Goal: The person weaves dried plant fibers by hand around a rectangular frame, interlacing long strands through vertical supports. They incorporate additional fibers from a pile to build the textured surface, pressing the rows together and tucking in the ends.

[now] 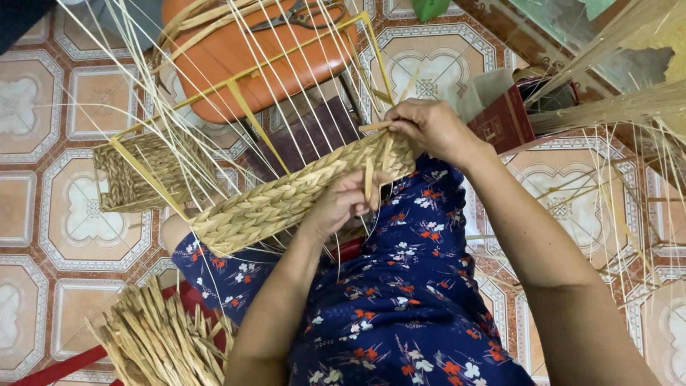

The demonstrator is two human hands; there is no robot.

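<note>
I am seeing both hands clamping the woven basket (286,200): left hand (343,204) pinching a strand (369,179), right hand (429,129) gripping the rim; fingertips are hiding behind the weave.

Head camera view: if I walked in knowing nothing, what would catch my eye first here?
Most likely the half-woven straw basket lying across the person's lap at the centre, thin pale stalks fanning up from its frame. The left hand pinches a straw strand at the woven edge, and the right hand grips the basket's upper corner. Behind it an orange stool carries scissors, and a bundle of straw lies at lower left.
</note>
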